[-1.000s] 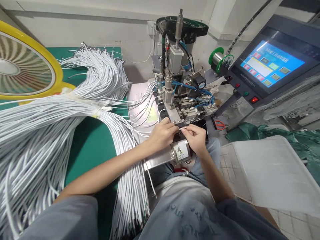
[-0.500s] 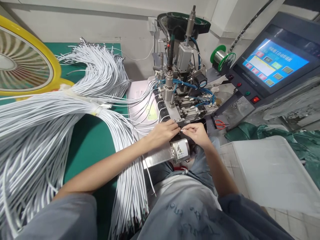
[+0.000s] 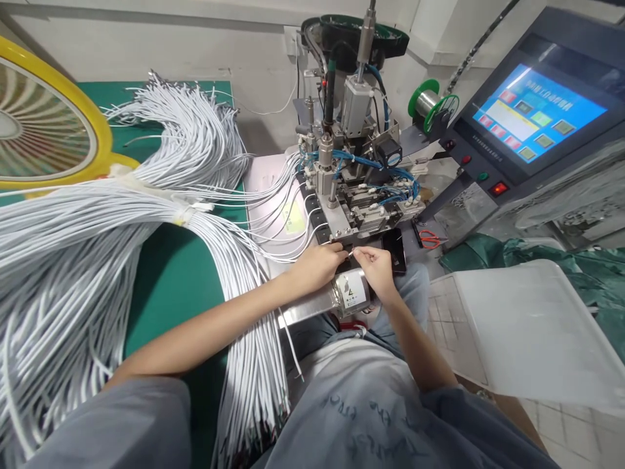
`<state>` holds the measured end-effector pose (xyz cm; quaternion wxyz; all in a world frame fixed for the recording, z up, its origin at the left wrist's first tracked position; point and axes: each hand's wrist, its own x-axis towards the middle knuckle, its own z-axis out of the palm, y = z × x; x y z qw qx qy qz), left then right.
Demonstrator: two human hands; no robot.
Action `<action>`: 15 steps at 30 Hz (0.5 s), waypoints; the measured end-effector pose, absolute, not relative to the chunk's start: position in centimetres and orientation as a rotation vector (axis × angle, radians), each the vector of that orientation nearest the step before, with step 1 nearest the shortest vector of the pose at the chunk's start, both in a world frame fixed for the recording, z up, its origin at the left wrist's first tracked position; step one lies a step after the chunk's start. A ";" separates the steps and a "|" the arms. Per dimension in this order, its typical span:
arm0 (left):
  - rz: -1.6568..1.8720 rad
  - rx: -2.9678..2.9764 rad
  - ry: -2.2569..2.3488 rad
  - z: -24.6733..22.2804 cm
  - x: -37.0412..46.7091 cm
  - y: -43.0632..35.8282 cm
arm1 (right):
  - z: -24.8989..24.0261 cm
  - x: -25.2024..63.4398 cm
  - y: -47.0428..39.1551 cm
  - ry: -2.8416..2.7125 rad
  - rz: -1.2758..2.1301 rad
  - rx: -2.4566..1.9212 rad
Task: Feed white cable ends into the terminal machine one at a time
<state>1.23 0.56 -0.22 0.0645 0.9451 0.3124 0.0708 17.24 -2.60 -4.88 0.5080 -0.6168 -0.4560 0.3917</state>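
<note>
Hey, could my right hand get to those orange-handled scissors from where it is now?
Probably yes: the scissors lie beyond the black phone, with nothing apparent covering them, though the right hand is busy at a white cable end.

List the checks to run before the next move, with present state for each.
1. Cable end pinched between left hand and right hand: ok.
2. Fingers clear of the machine: cannot tell; they are right at its front edge.
3. Screen lit: ok.
4. Spool on its holder: ok.
5. Scissors away from both hands: ok, lying to the right.
6. No stray cable by the lap: not ok, one hangs apart from the bundle.
</note>
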 end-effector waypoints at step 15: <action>0.048 2.885 0.834 -1.1 1.0 1.2 | -6.7 18.5 -1.7 -1.062 1.252 -1.455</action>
